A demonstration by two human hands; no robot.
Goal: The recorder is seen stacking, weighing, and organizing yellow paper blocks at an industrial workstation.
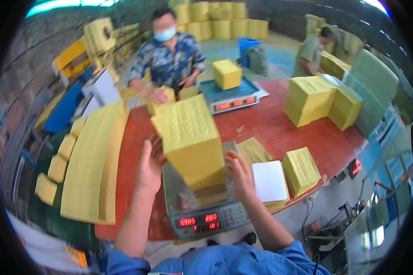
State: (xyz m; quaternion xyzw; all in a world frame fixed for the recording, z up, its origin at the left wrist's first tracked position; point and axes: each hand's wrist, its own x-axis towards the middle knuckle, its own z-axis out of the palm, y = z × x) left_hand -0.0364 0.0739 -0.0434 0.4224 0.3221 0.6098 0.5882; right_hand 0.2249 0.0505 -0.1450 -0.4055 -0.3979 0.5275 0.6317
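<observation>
A tall stack of yellow paper sheets with an embossed top stands on the pan of a digital scale with lit red figures, directly in front of me. My left hand is beside the stack's left side, fingers spread and partly curved toward it. On the other side, my right hand has its fingertips close to the stack's right edge, fingers apart. Whether any fingertip touches the paper I cannot tell. Beside my right hand lie a white pad and a smaller yellow paper stack.
Across the red table, a co-worker handles yellow paper beside a second scale bearing a yellow block. Long yellow sheets lie at left. Larger stacks stand at right, near another person.
</observation>
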